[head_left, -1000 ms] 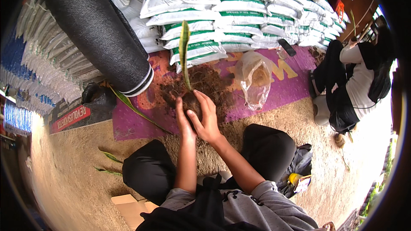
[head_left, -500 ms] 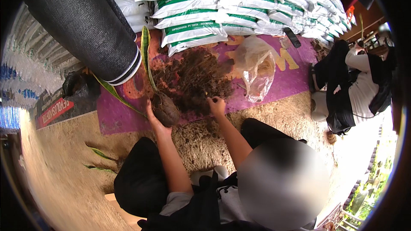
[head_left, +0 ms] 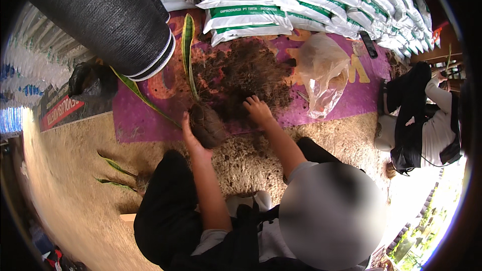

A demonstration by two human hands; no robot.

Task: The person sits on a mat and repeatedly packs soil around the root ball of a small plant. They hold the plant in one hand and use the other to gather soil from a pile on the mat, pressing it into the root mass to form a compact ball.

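Note:
My left hand [head_left: 193,139] cups the brown, fibrous root ball [head_left: 208,125] of a snake plant, thumb and palm against its left side. Yellow-edged green leaves [head_left: 188,52] rise from the ball, one upward and another slanting off to the left. Just right of the ball, my right hand [head_left: 259,110] rests at the near edge of a heap of dark, stringy soil [head_left: 246,70], its fingers spread and nothing visible in them. The heap lies on a purple printed sheet [head_left: 145,130].
A large black mesh roll [head_left: 110,25] leans in from the upper left. White-and-green sacks [head_left: 251,17] are stacked behind. A clear plastic bag [head_left: 324,75] and a black phone-like object [head_left: 368,45] lie right. Small plants [head_left: 120,173] lie left. Another person [head_left: 422,115] sits at right.
My right hand's fingers have gone from pinched together to spread out at the soil. The left hand still holds the root ball. The whole view has shifted somewhat.

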